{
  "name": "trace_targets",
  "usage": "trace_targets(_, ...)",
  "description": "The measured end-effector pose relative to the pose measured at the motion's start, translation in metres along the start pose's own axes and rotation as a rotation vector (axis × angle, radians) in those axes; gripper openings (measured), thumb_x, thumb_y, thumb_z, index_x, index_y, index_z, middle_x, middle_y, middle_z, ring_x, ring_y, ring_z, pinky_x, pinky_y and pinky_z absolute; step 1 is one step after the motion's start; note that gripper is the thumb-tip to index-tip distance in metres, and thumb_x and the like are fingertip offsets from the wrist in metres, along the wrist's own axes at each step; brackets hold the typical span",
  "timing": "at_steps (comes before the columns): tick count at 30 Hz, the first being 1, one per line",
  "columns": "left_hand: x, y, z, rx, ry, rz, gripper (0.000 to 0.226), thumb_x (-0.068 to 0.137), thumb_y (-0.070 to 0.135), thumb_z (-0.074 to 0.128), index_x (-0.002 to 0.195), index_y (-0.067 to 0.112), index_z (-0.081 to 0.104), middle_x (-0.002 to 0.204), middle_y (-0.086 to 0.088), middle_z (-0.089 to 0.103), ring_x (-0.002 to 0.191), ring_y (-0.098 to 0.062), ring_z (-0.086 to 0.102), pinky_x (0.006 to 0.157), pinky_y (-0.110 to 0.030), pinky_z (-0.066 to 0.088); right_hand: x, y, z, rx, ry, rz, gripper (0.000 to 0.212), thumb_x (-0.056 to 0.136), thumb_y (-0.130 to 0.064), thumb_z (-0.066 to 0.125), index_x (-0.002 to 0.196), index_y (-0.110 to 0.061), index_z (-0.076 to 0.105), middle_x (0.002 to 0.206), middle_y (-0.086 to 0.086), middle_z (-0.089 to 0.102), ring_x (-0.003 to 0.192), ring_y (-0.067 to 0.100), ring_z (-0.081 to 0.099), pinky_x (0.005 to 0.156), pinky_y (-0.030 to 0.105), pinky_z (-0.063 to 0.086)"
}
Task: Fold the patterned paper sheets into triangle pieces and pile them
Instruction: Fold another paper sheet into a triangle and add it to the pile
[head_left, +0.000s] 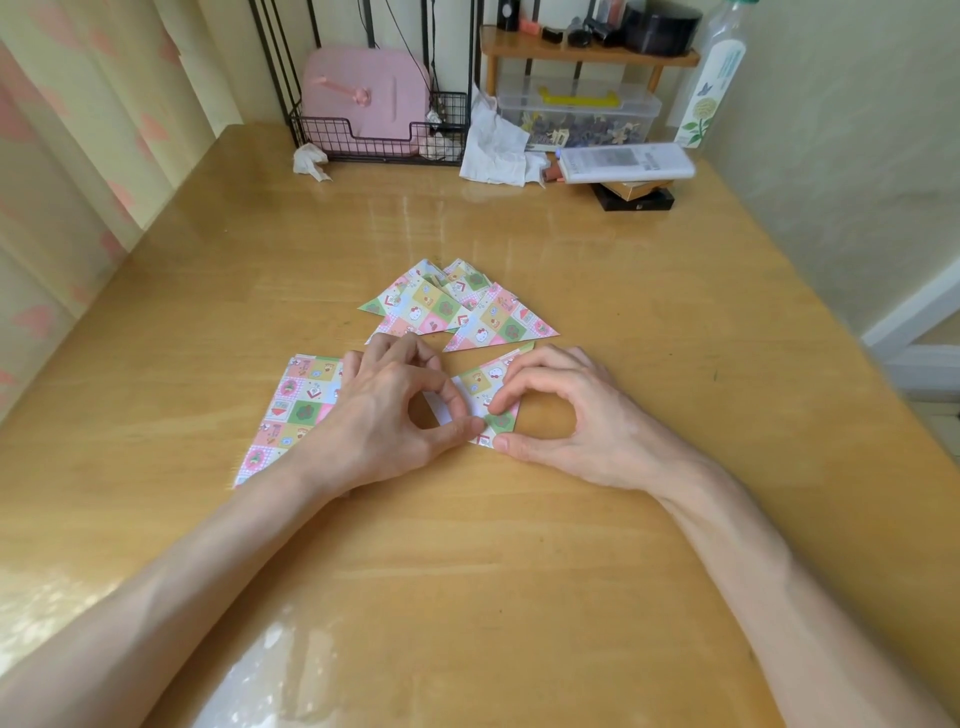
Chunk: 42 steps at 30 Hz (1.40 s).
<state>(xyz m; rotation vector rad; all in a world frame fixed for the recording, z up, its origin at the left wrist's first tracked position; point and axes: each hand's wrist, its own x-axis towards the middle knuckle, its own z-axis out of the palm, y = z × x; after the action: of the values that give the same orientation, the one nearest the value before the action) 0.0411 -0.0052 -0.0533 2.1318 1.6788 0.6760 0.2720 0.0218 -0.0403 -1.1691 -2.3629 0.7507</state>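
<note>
Your wooden table (519, 545) fills the view, with both your bare forearms reaching forward across it.

Your left hand (384, 410) and right hand (576, 415) sit close together, thumbs and forefingers curled toward each other. Each pinches the same patterned sheet.

One stack of unfolded sheets (291, 410) lies flat to the outside of your left hand, partly under that wrist. You cannot tell how many sheets it holds.

Just beyond your fingertips is the pile of folded triangles (426, 306), loosely fanned, not squared. At least four triangles show. They overlap, so the true count is uncertain.

One half-folded sheet (485, 382) lies between your hands, touching both. Its long edge runs away from you, leaning toward your right hand. A strip of white underside shows beside your left fingers. The patterned flap lies under your right fingers.

Your two thumb tips nearly meet at the sheet's near corner. The next move seems to turn on this point: the corners must line up before you press the crease. Your right hand covers more of the flap, so it is probably better placed to flatten it.
</note>
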Motion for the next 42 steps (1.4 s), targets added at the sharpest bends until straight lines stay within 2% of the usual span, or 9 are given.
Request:
trace_targets(9, 0.001, 0.005, -0.001, 0.027, 0.009, -0.019, 0.023, 0.078, 0.062, 0.076, 0.073, 0.040, 0.069, 0.100, 0.015, 0.049, 0.108, -0.010, 0.040, 0.093, -0.036, 0.027, -0.001, 0.001, 0.000, -0.006, -0.006, -0.001, 0.025, 0.083, -0.042, 0.081, 0.105, -0.033, 0.072, 0.118, -0.021, 0.056, 0.125, 0.007, 0.045, 0.112, 0.046, 0.032)
trace_targets(16, 0.001, 0.004, -0.001, 0.023, -0.003, -0.030, 0.024, 0.077, 0.063, 0.074, 0.074, 0.040, 0.070, 0.101, 0.016, 0.048, 0.110, -0.009, 0.039, 0.093, -0.034, 0.025, 0.000, 0.001, 0.001, -0.001, -0.001, 0.001, 0.019, 0.088, -0.041, 0.077, 0.104, -0.032, 0.073, 0.117, -0.020, 0.057, 0.124, 0.008, 0.045, 0.112, 0.046, 0.032)
trace_targets(23, 0.004, 0.003, -0.002, 0.015, -0.047, -0.051, 0.028, 0.071, 0.073, 0.067, 0.073, 0.045, 0.068, 0.101, 0.017, 0.046, 0.111, -0.009, 0.036, 0.090, -0.030, 0.022, 0.003, -0.002, 0.003, -0.029, 0.000, 0.035, 0.024, 0.085, -0.044, 0.079, 0.105, -0.033, 0.073, 0.114, -0.021, 0.057, 0.120, 0.009, 0.045, 0.110, 0.043, 0.030)
trace_targets(32, 0.005, 0.002, -0.002, -0.002, -0.067, -0.057, 0.026, 0.070, 0.073, 0.070, 0.076, 0.048, 0.065, 0.102, 0.020, 0.044, 0.110, -0.007, 0.032, 0.090, -0.030, 0.022, 0.002, -0.005, 0.005, -0.048, -0.003, 0.057, 0.024, 0.082, -0.048, 0.081, 0.100, -0.042, 0.066, 0.115, -0.023, 0.053, 0.121, 0.004, 0.042, 0.106, 0.036, 0.029)
trace_targets(36, 0.006, 0.001, -0.006, 0.000, -0.099, -0.055, 0.037, 0.061, 0.084, 0.058, 0.075, 0.051, 0.066, 0.103, 0.019, 0.045, 0.109, -0.007, 0.032, 0.087, -0.029, 0.019, 0.005, -0.007, 0.005, -0.071, -0.040, 0.091, 0.025, 0.083, -0.048, 0.080, 0.102, -0.041, 0.066, 0.116, -0.025, 0.049, 0.121, 0.002, 0.037, 0.099, 0.033, 0.026)
trace_targets(39, 0.008, -0.004, -0.012, 0.008, -0.119, -0.059, 0.036, 0.058, 0.083, 0.060, 0.075, 0.053, 0.068, 0.105, 0.019, 0.046, 0.112, -0.008, 0.033, 0.083, -0.028, 0.017, 0.006, -0.008, 0.003, -0.067, -0.073, 0.108, 0.026, 0.082, -0.049, 0.080, 0.102, -0.040, 0.066, 0.116, -0.024, 0.049, 0.120, 0.002, 0.036, 0.103, 0.033, 0.026)
trace_targets(42, 0.010, -0.007, -0.013, 0.013, -0.117, -0.067, 0.042, 0.054, 0.084, 0.060, 0.076, 0.049, 0.070, 0.105, 0.020, 0.047, 0.113, -0.007, 0.033, 0.086, -0.029, 0.019, 0.007, -0.007, 0.002, -0.043, -0.064, 0.117, 0.026, 0.082, -0.049, 0.080, 0.103, -0.038, 0.069, 0.117, -0.023, 0.049, 0.122, 0.002, 0.037, 0.101, 0.032, 0.025)
